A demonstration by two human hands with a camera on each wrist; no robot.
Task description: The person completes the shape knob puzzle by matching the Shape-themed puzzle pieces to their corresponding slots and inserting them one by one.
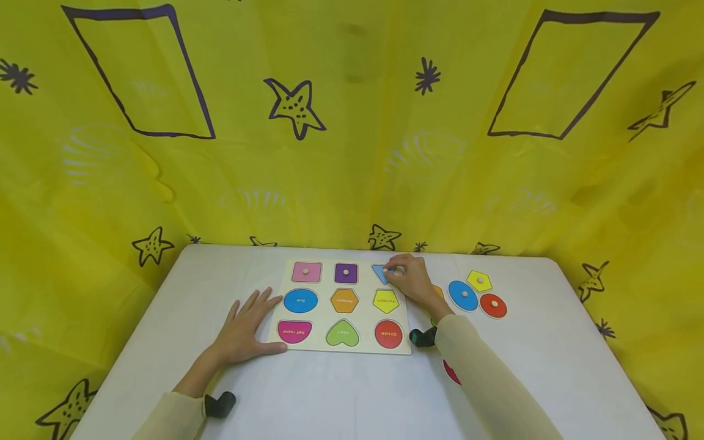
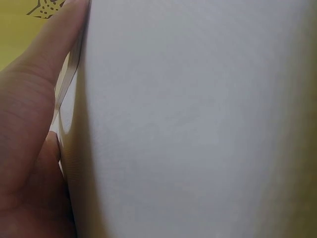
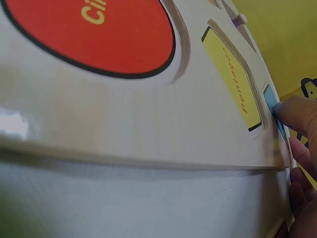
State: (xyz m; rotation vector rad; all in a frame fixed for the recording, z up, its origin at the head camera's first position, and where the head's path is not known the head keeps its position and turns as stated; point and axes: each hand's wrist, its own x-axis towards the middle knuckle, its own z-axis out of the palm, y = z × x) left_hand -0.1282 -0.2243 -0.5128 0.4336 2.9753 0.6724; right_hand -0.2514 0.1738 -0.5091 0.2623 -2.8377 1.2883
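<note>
A wooden shape puzzle board (image 1: pixel 365 318) lies flat on the white table. At its far right corner, my right hand (image 1: pixel 412 281) pinches the small knob of a light blue triangle piece (image 1: pixel 377 269), which lies over the board there. In the right wrist view the fingertips press close on the blue triangle (image 3: pixel 269 99), beside the yellow pentagon recess (image 3: pixel 233 74). My left hand (image 1: pixel 242 330) rests spread at the board's left edge, thumb and fingertips right at the rim. Knobbed pink (image 1: pixel 314 277) and purple (image 1: pixel 353 278) pieces sit in the far row.
Right of the board lie a loose blue oval (image 1: pixel 458 300), a yellow pentagon (image 1: pixel 475 276) and a red circle (image 1: pixel 488 310). An orange piece (image 1: pixel 438 291) and a crimson piece (image 1: pixel 451 373) are partly hidden by the right arm. A yellow patterned curtain (image 1: pixel 352 171) stands behind the table.
</note>
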